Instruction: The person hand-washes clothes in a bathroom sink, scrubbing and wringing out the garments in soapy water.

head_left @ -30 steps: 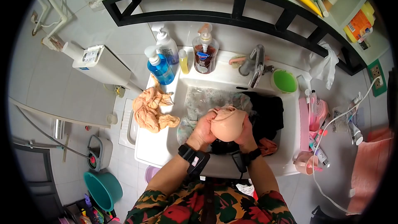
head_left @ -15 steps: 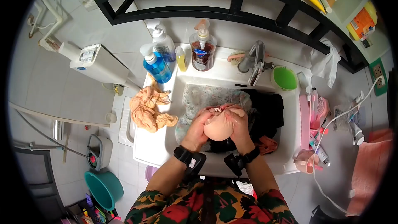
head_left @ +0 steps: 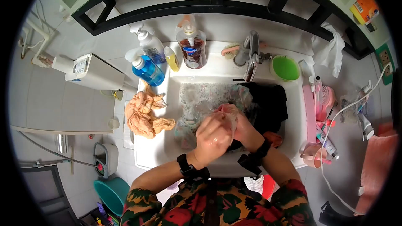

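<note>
Both hands meet over the sink basin [head_left: 171, 100], closed on a wet peach-pink garment [head_left: 228, 109]. My left hand [head_left: 213, 137] is a fist with its wet back turned up, covering most of the garment. Close against it on the right, my right hand [head_left: 244, 130] grips the same garment; its fingers are partly hidden. Soapy water [head_left: 197, 96] with foam lies below. A pale floral cloth [head_left: 240, 95] is soaking in it, and a black garment [head_left: 268, 104] fills the basin's right side. An orange cloth [head_left: 273, 139] sits in the right front corner.
A crumpled peach cloth [head_left: 144, 115] lies on the left ledge. Behind it stand a blue pump bottle [head_left: 148, 71], a white pump bottle [head_left: 151, 47], a small yellow bottle [head_left: 171, 60] and a dark red soap bottle [head_left: 191, 50]. The faucet [head_left: 252, 54] and a green bowl [head_left: 285, 68] are at the back.
The smooth rounded peach surface seen between my hands is now bunched up and mostly covered. My left hand has turned knuckles-up, over and against the right. The view has shifted slightly.
</note>
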Tool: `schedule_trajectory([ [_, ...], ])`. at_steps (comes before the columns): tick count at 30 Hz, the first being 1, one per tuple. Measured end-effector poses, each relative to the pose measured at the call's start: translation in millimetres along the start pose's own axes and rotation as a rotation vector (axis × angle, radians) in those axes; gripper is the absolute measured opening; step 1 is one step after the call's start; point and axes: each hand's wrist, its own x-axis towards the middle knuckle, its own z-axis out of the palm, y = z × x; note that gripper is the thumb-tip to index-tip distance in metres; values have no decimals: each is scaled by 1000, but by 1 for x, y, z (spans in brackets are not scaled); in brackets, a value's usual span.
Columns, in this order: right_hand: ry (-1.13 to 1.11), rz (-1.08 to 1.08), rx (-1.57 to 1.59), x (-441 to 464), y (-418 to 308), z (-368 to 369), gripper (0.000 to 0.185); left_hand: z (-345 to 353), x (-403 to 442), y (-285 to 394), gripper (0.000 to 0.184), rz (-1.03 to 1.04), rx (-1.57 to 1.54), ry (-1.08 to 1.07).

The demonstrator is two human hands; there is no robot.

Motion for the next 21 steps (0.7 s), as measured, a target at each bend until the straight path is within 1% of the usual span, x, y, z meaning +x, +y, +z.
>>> schedule_trajectory([
  [1,-4,51,-68,-2,-6,9,10,0,-2,1,8,-6,1,-2],
  [2,-10,43,-268,-9,-16,22,15,1,-3,3,9,111,-26,-31],
  [3,-10,52,-266,-16,-22,35,15,1,-5,4,10,228,-52,-58],
  [4,-28,98,-352,-21,-28,46,17,-1,-6,5,12,291,-46,-126],
  [5,-46,145,-437,-21,-32,50,19,-2,-7,4,12,284,-40,-125],
  [6,-88,307,-471,-10,-30,43,23,-3,-9,4,12,367,-57,-194],
  [7,-88,317,-470,-8,-29,38,23,-3,-12,3,12,449,-73,-261],
  [8,-96,342,-594,-5,-27,36,24,1,-18,0,12,499,-31,-320],
  [9,-106,366,-719,-4,-26,35,25,3,-24,-3,12,490,-26,-318],
  [10,-114,365,-790,0,-22,29,23,6,-28,-5,11,534,-55,-355],
  [11,-121,374,-790,0,-20,28,23,10,-33,-7,11,578,-86,-392],
  [12,-157,368,-875,1,-17,29,22,14,-37,-9,10,620,-90,-394],
  [13,-193,360,-962,1,-15,30,20,17,-43,-12,10,612,-84,-393],
  [14,-220,309,-991,2,-9,23,17,21,-48,-15,9,665,-78,-442],
  [15,-225,311,-992,3,-5,21,17,22,-50,-15,9,722,-72,-491],
  [17,-231,291,-1212,5,-2,21,15,25,-53,-16,9,762,-22,-511],
  [18,-236,289,-1215,3,-1,24,15,26,-55,-18,10,796,18,-559],
  [19,-236,263,-1330,0,-2,28,13,27,-58,-20,11,831,57,-607],
  [20,-235,235,-1447,-2,-2,31,12,29,-60,-21,11,833,63,-605],
  [21,-239,233,-1450,-2,1,32,12,28,-61,-22,14,832,89,-714],
])
